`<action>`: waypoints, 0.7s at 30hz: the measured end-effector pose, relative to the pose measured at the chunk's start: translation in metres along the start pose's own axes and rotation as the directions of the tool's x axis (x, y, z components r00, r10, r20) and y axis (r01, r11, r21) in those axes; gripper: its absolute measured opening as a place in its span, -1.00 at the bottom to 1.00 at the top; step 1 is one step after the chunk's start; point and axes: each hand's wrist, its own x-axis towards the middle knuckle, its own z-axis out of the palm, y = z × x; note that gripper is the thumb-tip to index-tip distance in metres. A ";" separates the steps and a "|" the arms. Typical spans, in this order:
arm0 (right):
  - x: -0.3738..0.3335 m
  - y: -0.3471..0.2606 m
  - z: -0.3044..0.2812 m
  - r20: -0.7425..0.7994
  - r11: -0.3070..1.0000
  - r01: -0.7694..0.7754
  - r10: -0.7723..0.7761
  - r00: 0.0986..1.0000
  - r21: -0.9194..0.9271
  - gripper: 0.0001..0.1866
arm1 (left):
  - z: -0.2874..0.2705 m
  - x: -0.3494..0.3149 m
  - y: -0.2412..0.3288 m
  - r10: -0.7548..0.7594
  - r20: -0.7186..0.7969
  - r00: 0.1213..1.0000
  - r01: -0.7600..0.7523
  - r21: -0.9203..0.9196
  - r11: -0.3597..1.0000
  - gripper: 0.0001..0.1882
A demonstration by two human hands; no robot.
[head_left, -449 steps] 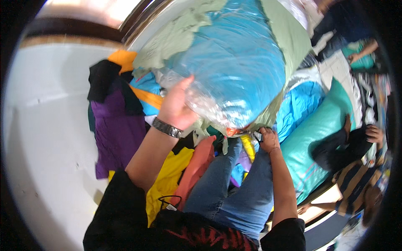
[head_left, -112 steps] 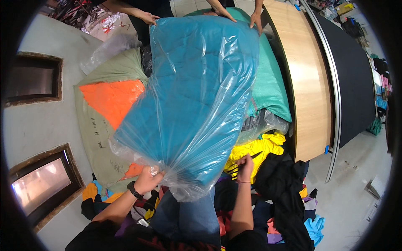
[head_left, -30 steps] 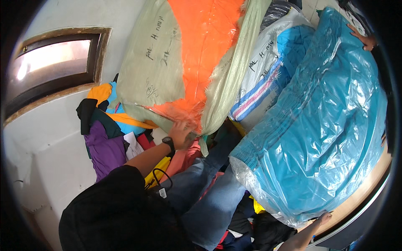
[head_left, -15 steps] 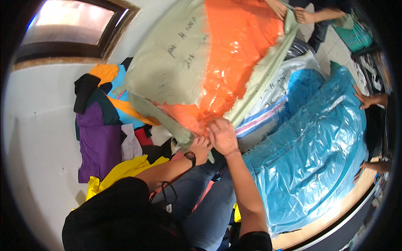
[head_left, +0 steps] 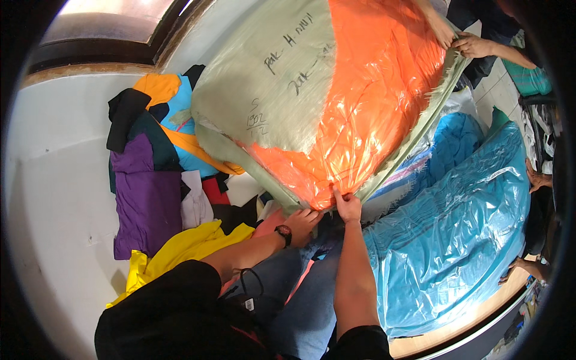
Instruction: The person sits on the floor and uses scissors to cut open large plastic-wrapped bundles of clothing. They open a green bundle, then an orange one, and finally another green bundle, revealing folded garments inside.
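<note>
A large bundle in clear plastic with orange fabric (head_left: 378,78) inside leans before me, partly covered by a pale green woven sack (head_left: 264,78) with handwriting on it. My right hand (head_left: 348,207) is closed on the plastic at the bundle's near corner, thumb and fingers pinching it. Just left of it, my left hand (head_left: 302,225), with a dark watch on the wrist, has its fingers closed on the sack's lower edge; the fingertips are partly hidden. At the far right corner, another person's hands (head_left: 456,39) hold the sack's edge.
A blue plastic-wrapped bundle (head_left: 444,234) lies at the right, with another person's hands (head_left: 522,269) at its far side. Folded clothes, purple (head_left: 147,198), yellow (head_left: 186,249) and orange (head_left: 159,89), are piled at the left by a white wall (head_left: 54,192). A window (head_left: 102,30) is above.
The orange bundle and its sack have shifted right. Both my hands have moved slightly right and down with the corner, and now sit farther apart.
</note>
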 end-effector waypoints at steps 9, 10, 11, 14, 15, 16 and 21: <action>0.004 -0.036 0.017 -0.060 0.864 0.275 -0.328 0.943 -0.421 -0.43 | 0.056 0.030 0.008 -0.058 -0.159 0.986 0.097 0.248 0.964 -0.20; -0.002 -0.040 0.013 -0.054 0.887 0.317 -0.354 0.934 -0.337 -0.48 | 0.059 0.031 0.009 -0.085 -0.108 0.990 0.108 0.231 0.967 -0.21; -0.008 -0.047 0.009 -0.061 0.910 0.325 -0.351 0.934 -0.259 -0.52 | 0.061 0.030 0.010 -0.057 -0.231 0.971 0.123 0.283 0.951 -0.24; -0.032 -0.075 -0.004 -0.133 0.913 0.405 -0.408 0.903 -0.053 -0.60 | 0.064 0.016 0.024 0.008 -0.286 0.958 0.075 0.277 0.958 -0.34; -0.041 -0.084 -0.010 -0.167 0.898 0.441 -0.434 0.885 0.006 -0.62 | 0.066 0.005 0.033 0.039 -0.226 0.973 0.009 0.209 0.978 -0.39; -0.048 -0.093 -0.017 -0.154 0.896 0.442 -0.432 0.889 0.039 -0.61 | 0.069 -0.004 0.041 0.088 -0.177 0.980 -0.064 0.138 0.988 -0.43; -0.066 -0.131 -0.042 -0.077 0.901 0.410 -0.403 0.912 0.140 -0.62 | 0.070 -0.029 0.033 -0.433 0.025 0.901 0.241 -0.859 0.451 -0.43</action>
